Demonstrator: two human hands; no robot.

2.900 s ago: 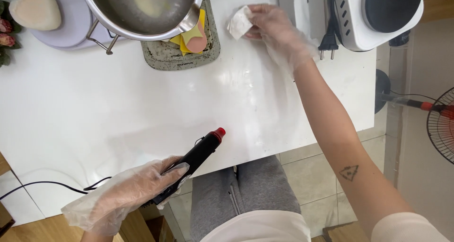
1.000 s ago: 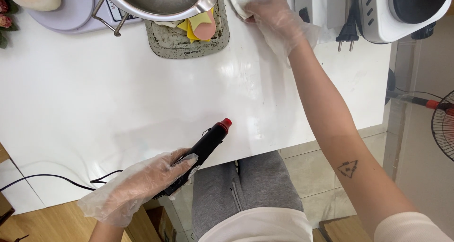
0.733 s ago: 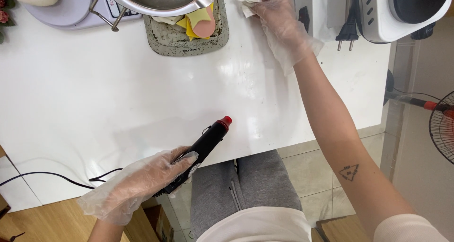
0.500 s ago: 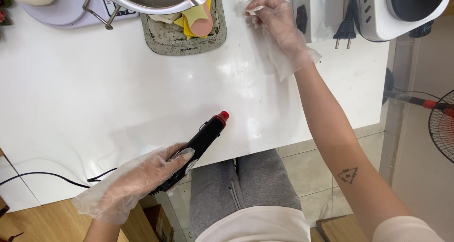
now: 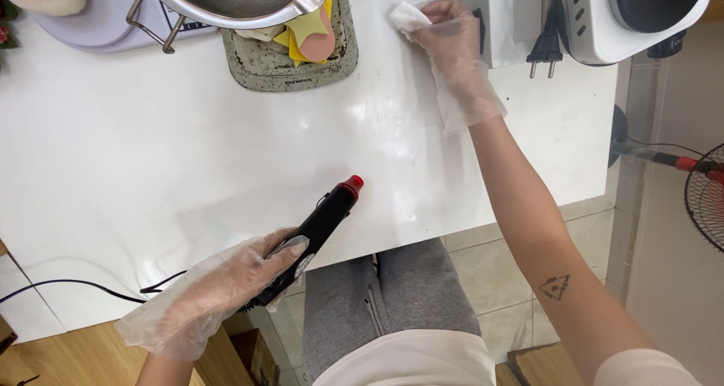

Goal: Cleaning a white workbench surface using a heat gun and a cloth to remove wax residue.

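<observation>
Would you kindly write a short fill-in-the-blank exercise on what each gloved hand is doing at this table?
1. The left hand holds a black heat tool with a ____ tip.
2. The right hand presses a crumpled ____ tissue on the white table.
3. Both hands wear clear plastic ____.

Missing words: red; white; gloves

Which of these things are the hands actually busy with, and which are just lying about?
In use:
left hand grips black heat tool
right hand presses white wipe on white table

Lying about:
metal bowl
grey tray
power plug
fan
</observation>
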